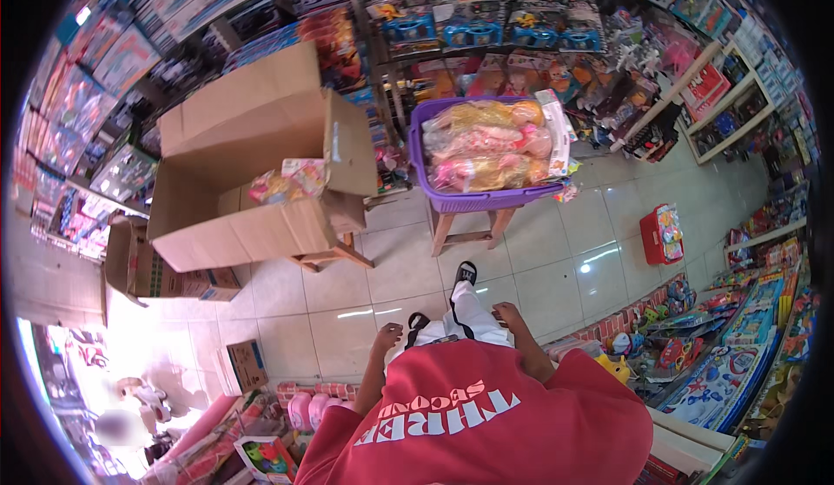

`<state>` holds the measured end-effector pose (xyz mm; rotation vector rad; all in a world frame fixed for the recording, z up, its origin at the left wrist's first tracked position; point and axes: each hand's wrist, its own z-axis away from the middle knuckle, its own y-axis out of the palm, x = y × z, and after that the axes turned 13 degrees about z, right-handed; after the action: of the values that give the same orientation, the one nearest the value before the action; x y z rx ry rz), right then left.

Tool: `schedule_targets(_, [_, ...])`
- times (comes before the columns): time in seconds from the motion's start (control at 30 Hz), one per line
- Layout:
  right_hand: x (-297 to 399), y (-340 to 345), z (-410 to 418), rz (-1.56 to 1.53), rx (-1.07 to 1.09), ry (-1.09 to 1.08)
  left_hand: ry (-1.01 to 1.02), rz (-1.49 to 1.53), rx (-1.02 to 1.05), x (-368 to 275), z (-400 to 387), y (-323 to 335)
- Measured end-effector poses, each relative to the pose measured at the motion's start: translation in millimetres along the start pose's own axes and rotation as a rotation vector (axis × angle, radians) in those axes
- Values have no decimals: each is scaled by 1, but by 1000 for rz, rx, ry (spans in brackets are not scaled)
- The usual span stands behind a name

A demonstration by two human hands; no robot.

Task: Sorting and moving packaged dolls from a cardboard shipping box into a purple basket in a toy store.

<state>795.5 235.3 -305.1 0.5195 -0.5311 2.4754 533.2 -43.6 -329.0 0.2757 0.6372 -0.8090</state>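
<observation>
My left hand (pixel 389 335) hangs beside my left thigh with nothing in it; whether its fingers are apart is hard to tell. My right hand (pixel 507 314) is at the other side of my white trousers, also holding nothing, its fingers loosely apart. Ahead of me a purple plastic basket (pixel 485 200) rests on a wooden stool (pixel 443 231). Several dolls in clear plastic bags (pixel 488 140) lie in it side by side. Left of the basket, a large open cardboard box (pixel 244 241) stands on another wooden stool (pixel 345 250), with bagged toys (pixel 293 182) inside.
A red basket (pixel 651 241) with packaged goods stands on the tiled floor to the right. Smaller cardboard boxes (pixel 159 267) are at the left. Shelves of packaged toys line the far wall, and low toy displays (pixel 710 355) stand behind me. Someone is near the bright doorway.
</observation>
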Motion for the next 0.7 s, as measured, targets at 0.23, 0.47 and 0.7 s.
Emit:
schedule_targets(0.23, [29, 30, -12, 105, 72, -23, -23, 7, -55, 48, 11, -39])
schedule_targets(0.47, [99, 82, -18, 416, 245, -150, 153, -94, -92, 53, 31, -47])
schedule_targets(0.7, [141, 125, -30, 522, 307, -187, 23, 162, -178, 49, 33, -82])
